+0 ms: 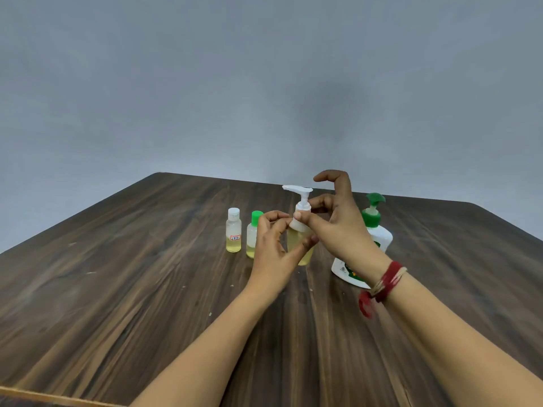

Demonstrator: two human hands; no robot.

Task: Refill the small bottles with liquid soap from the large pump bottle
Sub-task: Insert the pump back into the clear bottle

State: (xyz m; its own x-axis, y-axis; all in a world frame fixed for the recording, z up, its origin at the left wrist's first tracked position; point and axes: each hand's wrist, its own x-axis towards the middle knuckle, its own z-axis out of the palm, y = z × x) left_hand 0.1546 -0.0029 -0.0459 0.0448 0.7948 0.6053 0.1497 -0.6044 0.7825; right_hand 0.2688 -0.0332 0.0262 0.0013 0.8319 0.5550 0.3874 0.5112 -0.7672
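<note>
Your left hand (271,248) grips the clear pump-top bottle (294,242) around its body: fingers curled at the upper part, thumb across the front lower down. The bottle is near upright at table centre, and yellowish liquid fills most of the body. I cannot tell whether its base touches the table (117,289) or is just lifted. Your right hand (338,218) comes in from the right and pinches the white pump collar (302,208) between the thumb and the middle fingers, with the index finger hooked in the air above, touching nothing. The white nozzle (297,189) points left. The large pump bottle (380,237), white with a green pump head (373,201), stands just behind your right wrist, partly hidden by it, apart from the held bottle. Two small bottles stand left of your left hand. The white-capped bottle (234,230) has a small red-edged label and is roughly a third full of yellow liquid. The green-capped bottle (252,236) is right beside your left knuckles, partly covered, with a low liquid level. A red thread bracelet (385,282) is on your right wrist. A grey wall (264,83) is behind the dark wood-grain table.
</note>
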